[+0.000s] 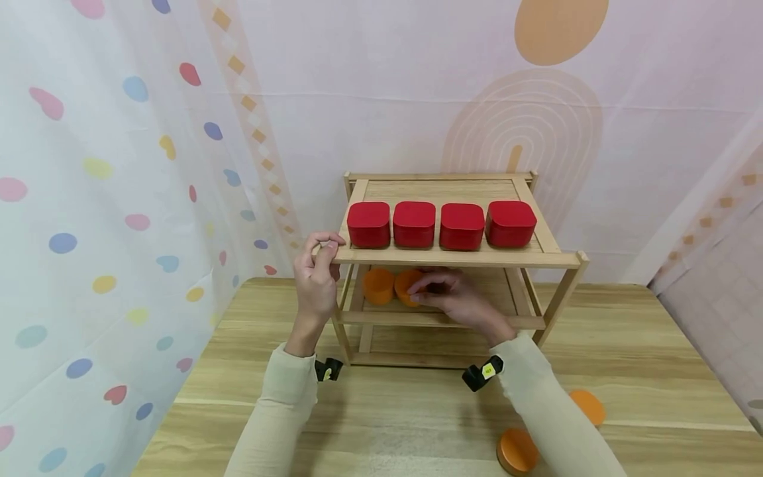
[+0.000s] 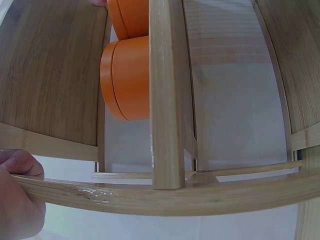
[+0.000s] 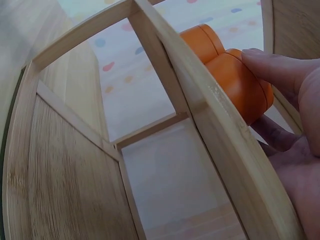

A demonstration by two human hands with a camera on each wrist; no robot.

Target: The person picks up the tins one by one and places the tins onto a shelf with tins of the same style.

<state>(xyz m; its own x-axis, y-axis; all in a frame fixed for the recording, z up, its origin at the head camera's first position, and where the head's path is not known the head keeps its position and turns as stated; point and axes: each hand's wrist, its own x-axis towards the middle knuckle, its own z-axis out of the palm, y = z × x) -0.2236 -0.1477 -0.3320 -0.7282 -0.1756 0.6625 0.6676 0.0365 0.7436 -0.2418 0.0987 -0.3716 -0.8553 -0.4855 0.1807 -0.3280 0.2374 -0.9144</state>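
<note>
My left hand (image 1: 316, 278) grips the front left corner of the wooden rack's top shelf (image 1: 453, 258). On the middle shelf, my right hand (image 1: 456, 298) reaches in below the top board and holds a round orange tin (image 1: 403, 283) between thumb and fingers. A second orange tin (image 1: 378, 286) stands close at its left. The right wrist view shows the held tin (image 3: 245, 90) side by side with the other tin (image 3: 202, 42), thumb on the lid side and fingers beneath. In the left wrist view the rack's front rail (image 2: 167, 100) partly covers both tins.
Several red square tins (image 1: 414, 225) stand in a row along the top shelf. Two more orange tins, one (image 1: 517, 452) nearer and one (image 1: 587, 407) beside the right sleeve, are on the wooden table (image 1: 238, 371). A patterned curtain (image 1: 381, 86) hangs behind the rack.
</note>
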